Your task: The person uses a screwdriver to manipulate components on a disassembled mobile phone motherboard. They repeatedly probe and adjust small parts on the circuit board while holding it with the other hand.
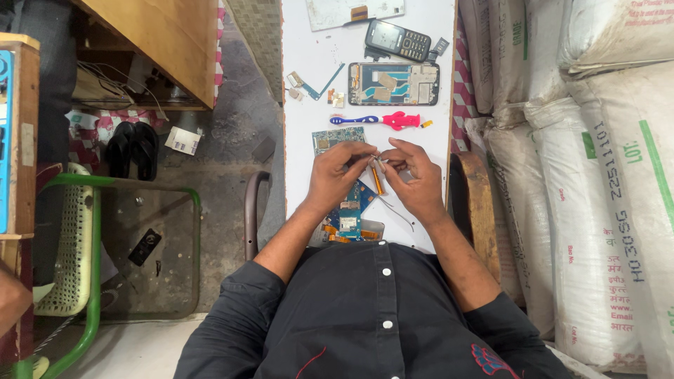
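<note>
Over a narrow white table (pixel 302 161), my left hand (pixel 335 175) and my right hand (pixel 414 179) meet fingertip to fingertip. Between them they pinch a small metal part with an orange flex strip (pixel 378 181) hanging down from it. Under my left hand lies a blue circuit board (pixel 349 210), and a second board (pixel 330 138) shows just beyond my left fingers. A thin wire (pixel 399 214) trails on the table below my right hand.
Farther up the table lie a toothbrush with a red handle (pixel 382 121), an opened phone body (pixel 393 83), a black keypad phone (pixel 397 40), small loose parts (pixel 309 85) and a white panel (pixel 351 12). Stacked white sacks (pixel 597 175) fill the right. A green chair (pixel 84 238) and black sandals (pixel 132 147) stand left.
</note>
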